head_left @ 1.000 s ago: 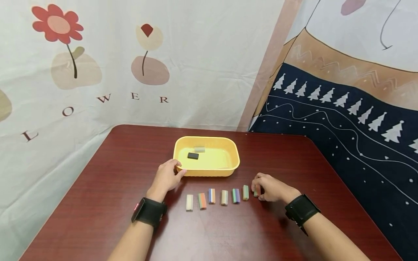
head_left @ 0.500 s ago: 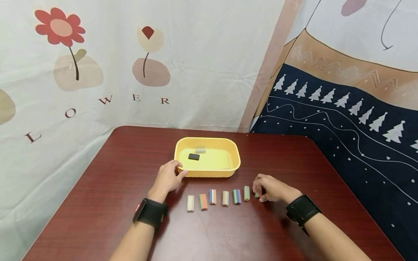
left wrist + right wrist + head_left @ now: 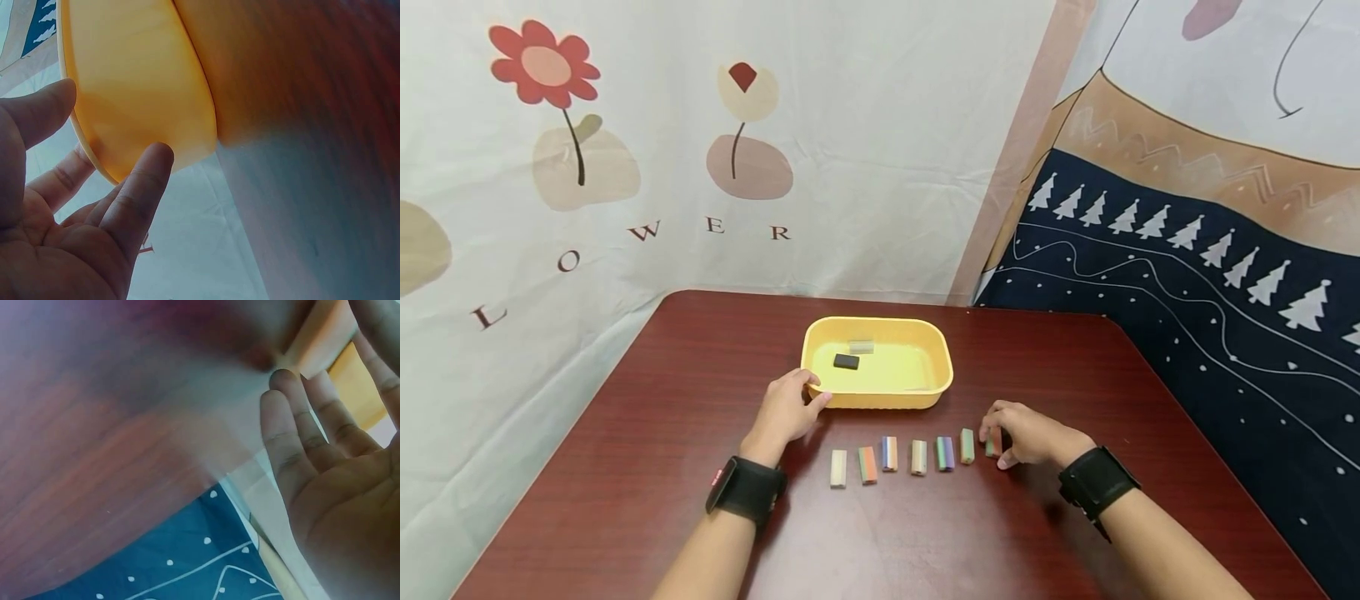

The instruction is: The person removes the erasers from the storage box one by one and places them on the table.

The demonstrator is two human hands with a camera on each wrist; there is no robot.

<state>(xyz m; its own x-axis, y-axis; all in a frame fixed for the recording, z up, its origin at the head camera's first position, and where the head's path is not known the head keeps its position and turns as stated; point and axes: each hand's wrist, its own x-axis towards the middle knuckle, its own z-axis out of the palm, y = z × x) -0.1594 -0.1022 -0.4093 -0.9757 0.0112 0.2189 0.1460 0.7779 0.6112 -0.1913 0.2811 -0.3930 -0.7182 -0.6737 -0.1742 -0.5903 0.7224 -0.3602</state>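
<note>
My left hand (image 3: 785,409) holds the near left corner of a yellow plastic basket (image 3: 880,400). Its thumb lies against the outer wall, with fingers over the rim. Inside the basket lie a black block (image 3: 846,362) and a pale block (image 3: 861,347). At the right end of a row of small blocks, my right hand (image 3: 1026,433) has its fingers and thumb around a red-orange and green block (image 3: 993,443) on the table. Beside it stands a pale green block (image 3: 967,446). In the right wrist view that block (image 3: 325,337) is blurred, and contact with the thumb is unclear.
The row continues left with a green-purple block (image 3: 945,454), a cream one (image 3: 918,457), a blue-white-orange one (image 3: 890,454), a green-orange one (image 3: 868,465) and a pale yellow one (image 3: 838,468). The dark red table (image 3: 715,350) meets printed curtains (image 3: 880,208) behind.
My right thumb has eased slightly away from the end block, showing more of it. My left hand stays on the basket. The whole view has shifted a little.
</note>
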